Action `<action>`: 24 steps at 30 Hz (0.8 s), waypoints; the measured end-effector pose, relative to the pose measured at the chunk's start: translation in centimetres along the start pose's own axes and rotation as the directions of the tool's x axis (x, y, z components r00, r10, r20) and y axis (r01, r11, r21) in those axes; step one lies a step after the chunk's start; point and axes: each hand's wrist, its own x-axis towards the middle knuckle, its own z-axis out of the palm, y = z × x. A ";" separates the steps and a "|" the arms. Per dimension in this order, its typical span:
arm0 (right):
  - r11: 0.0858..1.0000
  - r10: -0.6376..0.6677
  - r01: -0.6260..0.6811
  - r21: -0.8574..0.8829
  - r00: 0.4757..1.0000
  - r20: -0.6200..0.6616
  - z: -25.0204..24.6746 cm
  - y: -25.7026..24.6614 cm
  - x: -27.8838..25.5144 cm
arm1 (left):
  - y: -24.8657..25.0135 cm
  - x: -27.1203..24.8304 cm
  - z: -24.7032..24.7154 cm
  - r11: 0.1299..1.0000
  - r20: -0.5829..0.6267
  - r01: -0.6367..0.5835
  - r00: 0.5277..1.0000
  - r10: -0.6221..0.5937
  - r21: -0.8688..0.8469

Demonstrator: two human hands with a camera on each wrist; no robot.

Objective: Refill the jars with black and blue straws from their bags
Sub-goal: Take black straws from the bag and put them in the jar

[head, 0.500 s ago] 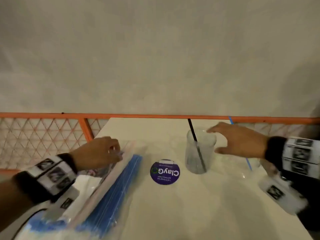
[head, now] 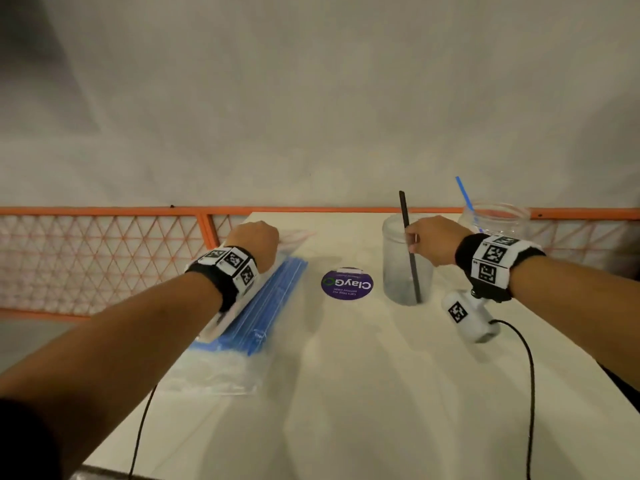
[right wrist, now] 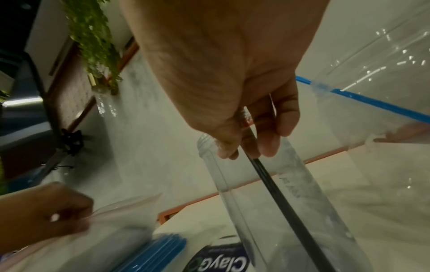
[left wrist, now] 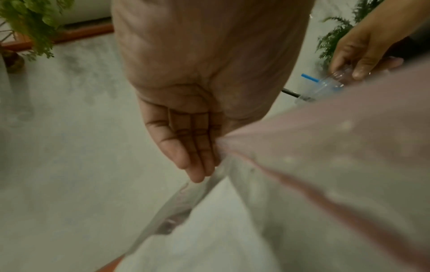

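Note:
A clear zip bag [head: 242, 362] of blue straws [head: 273, 299] lies at the table's left. My left hand [head: 258, 239] pinches its far top edge, and the film [left wrist: 325, 165] stretches from my fingers [left wrist: 197, 156]. At centre right stands a clear jar [head: 398, 271] holding one black straw [head: 403, 209]. My right hand [head: 415, 242] is at the jar's mouth [right wrist: 267, 202], its thumb and fingers closed round the black straw [right wrist: 279, 193]. A second jar [head: 498, 216] behind it holds one blue straw [head: 464, 195].
A round purple ClayGo sticker [head: 347, 284] lies on the white table [head: 346, 393] between bag and jar. An orange mesh railing [head: 104, 258] runs behind the table against a grey wall. Black cables [head: 526, 358] trail from both wrists. Potted plants [left wrist: 30, 22] stand beyond.
My right hand has come down from hovering spread over the jar and closed at its mouth. My left hand has slid further along to the bag's far end.

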 end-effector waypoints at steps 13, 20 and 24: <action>0.896 -0.350 0.418 0.151 0.873 -0.339 -1.4 -6.2 -6.3 | -1.3 -5.1 -3.9 0.965 -0.312 -0.224 0.934 0.172 -0.139; 0.944 -0.270 0.306 0.122 0.931 -0.247 0.7 -6.7 -8.3 | 1.8 -6.7 -4.7 0.911 -0.271 -0.363 0.913 0.306 -0.194; 0.960 -0.185 0.220 0.176 0.963 -0.197 1.9 -5.9 -8.9 | 6.4 -6.8 -4.8 0.804 -0.304 -0.451 0.886 0.350 -0.388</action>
